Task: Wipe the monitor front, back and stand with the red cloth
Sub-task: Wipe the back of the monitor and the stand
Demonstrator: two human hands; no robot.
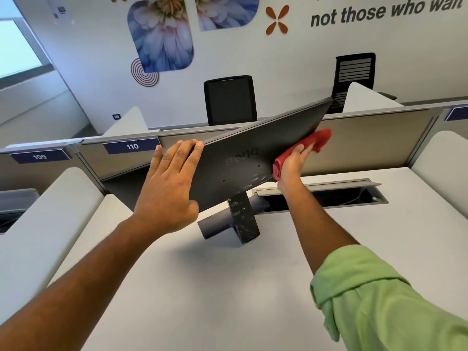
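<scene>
Table: the pale table (pixel 202 287) carried the monitor near the middle of its far edge, beside an open cable slot (pixel 329 196).
Stand: the dark stand (pixel 244 219) rested on the table, apparently unwiped at this point.
Left hand: the left hand (pixel 169 188) lay flat on the monitor's back, fingers (pixel 186 158) spread and hooked over the top edge to steady it.
Monitor: the monitor (pixel 235 168) was turned with its back toward the person and sat at a slant.
Right hand: the right hand (pixel 291 165) pressed the cloth to the back panel, fingers (pixel 305 152) close together over it.
Cloth: the red cloth (pixel 311 143) sat bunched between palm and panel, toward the monitor's right end.
Risk: a hard push from the cloth could swing or tip the slanted monitor toward the cable slot if the left hand slipped.
Beyond: a divider (pixel 367 140) stood just behind.
</scene>
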